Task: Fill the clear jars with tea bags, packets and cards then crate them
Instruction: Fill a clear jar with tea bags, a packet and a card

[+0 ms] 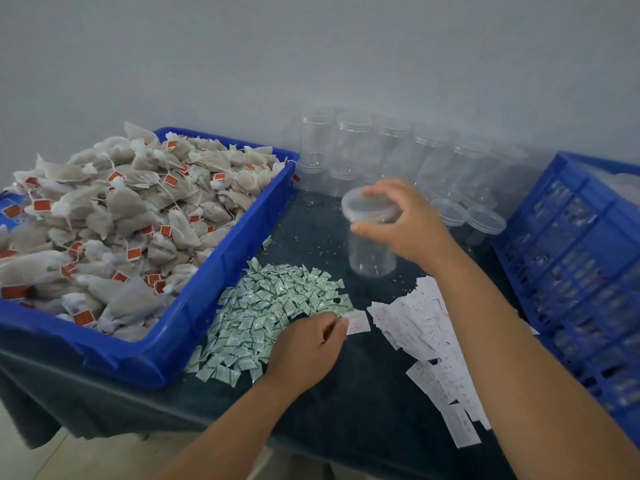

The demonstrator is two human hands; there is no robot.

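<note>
A dark cloth covers the table [346,393], which stands against a pale grey wall. The right hand [407,220] curls over the lidded top of a clear plastic jar [372,251], tilted slightly at mid-table. The left hand [308,348] pinches 1 small white card [356,322] at the edge of a heap of green-and-white packets [277,306]. White printed cards [422,327] fan out to the right. A blue plastic tub [214,282] heaped with tea bags [121,209] stands left, empty clear jars [353,147] line the wall, and a blue slatted crate [571,254] sits far right.
</note>
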